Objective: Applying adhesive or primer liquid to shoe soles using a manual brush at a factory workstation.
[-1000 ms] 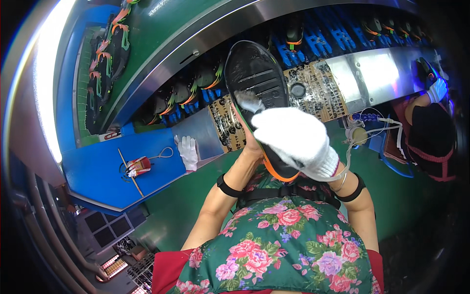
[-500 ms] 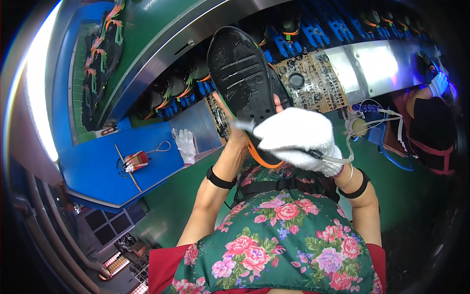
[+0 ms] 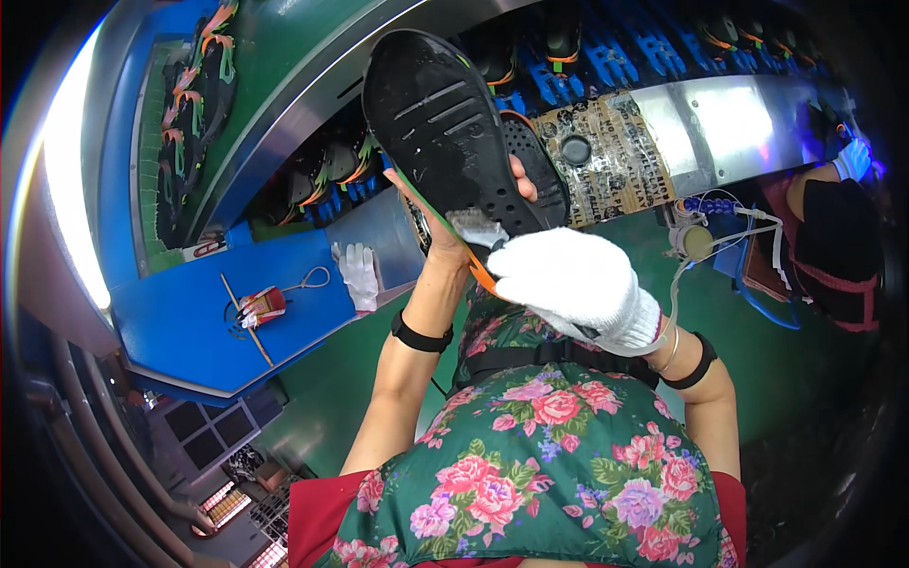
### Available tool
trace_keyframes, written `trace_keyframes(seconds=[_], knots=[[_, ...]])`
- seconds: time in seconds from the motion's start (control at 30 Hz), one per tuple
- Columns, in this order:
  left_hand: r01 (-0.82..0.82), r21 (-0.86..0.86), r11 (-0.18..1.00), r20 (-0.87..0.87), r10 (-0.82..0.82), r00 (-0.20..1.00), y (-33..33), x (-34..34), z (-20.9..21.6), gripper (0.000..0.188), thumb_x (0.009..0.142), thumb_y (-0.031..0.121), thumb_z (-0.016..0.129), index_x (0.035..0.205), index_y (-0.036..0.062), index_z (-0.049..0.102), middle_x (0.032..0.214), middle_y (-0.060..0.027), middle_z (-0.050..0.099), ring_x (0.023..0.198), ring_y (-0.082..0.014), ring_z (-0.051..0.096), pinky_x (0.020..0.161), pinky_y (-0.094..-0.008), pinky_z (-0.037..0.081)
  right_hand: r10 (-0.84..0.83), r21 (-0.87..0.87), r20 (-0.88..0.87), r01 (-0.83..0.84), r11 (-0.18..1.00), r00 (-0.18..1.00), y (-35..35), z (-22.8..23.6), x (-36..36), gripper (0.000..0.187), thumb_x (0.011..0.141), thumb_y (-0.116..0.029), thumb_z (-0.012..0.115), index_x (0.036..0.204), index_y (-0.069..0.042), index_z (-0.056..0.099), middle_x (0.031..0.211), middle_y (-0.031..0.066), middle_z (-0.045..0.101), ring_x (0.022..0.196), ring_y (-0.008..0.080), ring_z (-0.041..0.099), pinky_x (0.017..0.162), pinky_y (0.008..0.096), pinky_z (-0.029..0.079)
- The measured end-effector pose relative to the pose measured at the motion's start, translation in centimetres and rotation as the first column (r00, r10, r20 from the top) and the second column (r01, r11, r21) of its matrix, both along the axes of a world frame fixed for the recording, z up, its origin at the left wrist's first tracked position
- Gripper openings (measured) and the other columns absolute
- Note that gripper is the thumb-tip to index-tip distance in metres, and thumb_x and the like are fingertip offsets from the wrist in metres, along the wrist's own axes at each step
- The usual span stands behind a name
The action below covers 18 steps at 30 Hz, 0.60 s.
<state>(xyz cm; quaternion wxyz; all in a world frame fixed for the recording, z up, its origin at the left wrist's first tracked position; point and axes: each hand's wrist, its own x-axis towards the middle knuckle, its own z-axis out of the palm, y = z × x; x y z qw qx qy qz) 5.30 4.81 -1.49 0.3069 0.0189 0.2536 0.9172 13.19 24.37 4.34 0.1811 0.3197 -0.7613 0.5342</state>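
A black shoe sole with an orange and green edge is tilted up in front of me. Small holes and raised bars mark its face, which has wet-looking patches. My bare left hand closes around it from beneath, fingertips showing at its right edge. In a white knit glove, my right hand is closed on a brush. Its pale bristles touch the lower part of the sole; the handle is mostly hidden by the glove. A second black sole with holes shows behind the first.
Taped cardboard covers part of a metal ledge ahead. Behind it are blue holders with shoe parts. A blue table at left bears a white glove and red container. Another person's gloved hand works at right.
The sole has moved up and left, uncovering more of the second sole. The brush, smeared by motion before, now shows clearly against the sole's lower part.
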Motion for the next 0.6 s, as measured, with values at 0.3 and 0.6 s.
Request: trace_keyframes(seconds=[0.3, 0.6], knots=[[-0.127, 0.042, 0.991, -0.03, 0.129, 0.991, -0.1, -1.1, 0.6, 0.138, 0.053, 0.112, 0.033, 0.123, -0.0038, 0.057, 0.107, -0.0186, 0.065, 0.096, -0.0321, 0.066, 0.086, -0.0468, 0.057, 0.044, -0.062, 0.034, -0.042, 0.997, 0.998, 0.8, -0.3, -0.1, 0.028, 0.074, -0.001, 0.082, 0.1, -0.008, 0.08, 0.105, 0.0121, 0.078, 0.095, 0.0283, 0.076, 0.08, 0.0366, 0.059], [-0.024, 0.207, 0.978, -0.135, 0.053, 0.989, -0.1, -2.1, 0.3, 0.142, 0.047, 0.112, 0.039, 0.121, -0.008, 0.057, 0.108, -0.0193, 0.063, 0.102, -0.0322, 0.063, 0.085, -0.0431, 0.058, 0.046, -0.285, 0.283, 0.038, 0.958, 0.958, 1.1, -0.5, -0.2, 0.014, 0.076, 0.0, 0.082, 0.089, -0.005, 0.079, 0.097, 0.0139, 0.078, 0.089, 0.0277, 0.076, 0.08, 0.0368, 0.059]])
